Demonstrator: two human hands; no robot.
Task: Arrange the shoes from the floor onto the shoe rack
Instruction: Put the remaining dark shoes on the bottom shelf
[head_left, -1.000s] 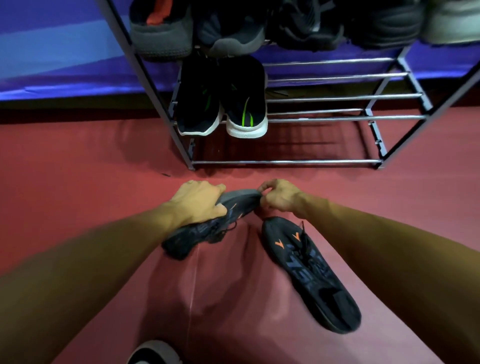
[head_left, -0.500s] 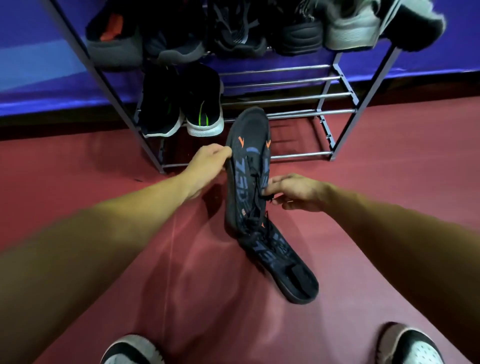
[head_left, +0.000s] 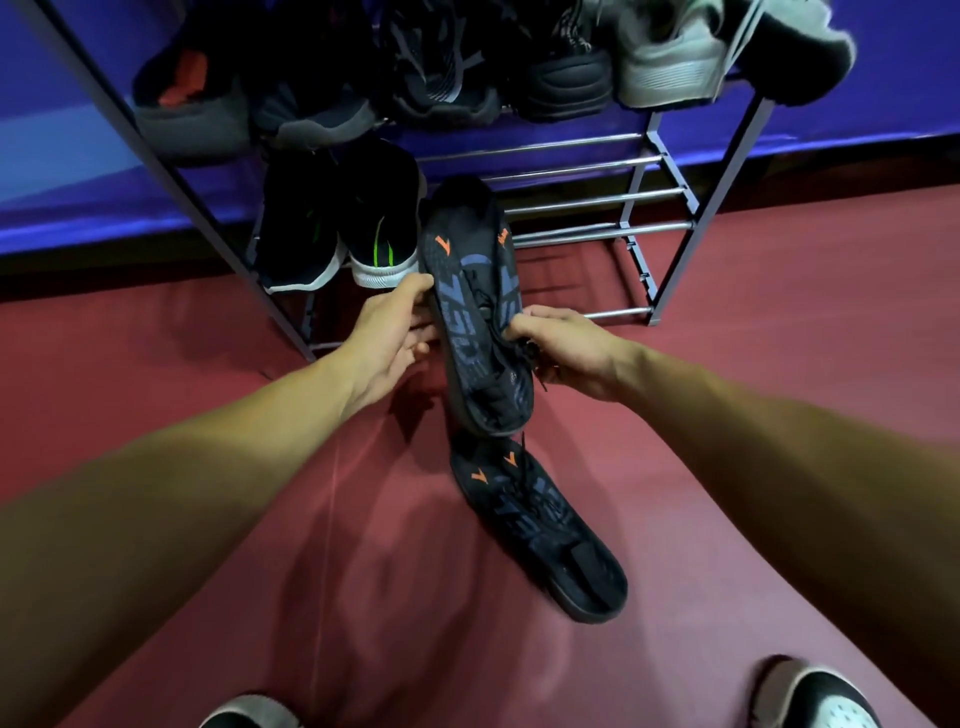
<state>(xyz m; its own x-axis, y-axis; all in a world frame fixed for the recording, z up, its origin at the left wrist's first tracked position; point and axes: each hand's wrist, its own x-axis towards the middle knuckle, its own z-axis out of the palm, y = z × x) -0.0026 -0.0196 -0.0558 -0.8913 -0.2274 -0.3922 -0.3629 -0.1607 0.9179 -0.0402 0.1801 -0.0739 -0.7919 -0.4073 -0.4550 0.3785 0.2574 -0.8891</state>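
Step in hand: setting the first shoe of the pair from the floor (head_left: 208, 374) onto the shoe rack (head_left: 704, 223); judged early in this pair, since its mate is not yet lifted.
Left grip (head_left: 387, 332): grasping the black sneaker (head_left: 470, 338) by its left edge, thumb on top and fingers under the sole.
Right grip (head_left: 566, 353): pinching the sneaker's right side near the laces.
Where the sneaker is: in the air, upper facing up. Its toe points at the rack, level with the lower tier (head_left: 597, 233) and just right of the shoes already there.
Its mate: the matching sneaker (head_left: 540, 525) lies on the floor below and nearer the person, toe toward the rack.
Doing it well: push the toe forward until the sole rests across several bars, not on one alone. Keep it parallel to the neighbouring shoe and just beside it, so room is left on its right for the mate. Loosen both grips only once the sole sits flat.
Lower tier holds: a green-striped black pair (head_left: 382, 223) at the left end; the bars to the right are bare.
Tier above holds: a row of dark shoes (head_left: 441, 78) and a grey sneaker (head_left: 670, 67) toward the right, packed side by side.
Likely slip: loose laces catching a bar, or the heel dropping between bars if it is set too shallow.
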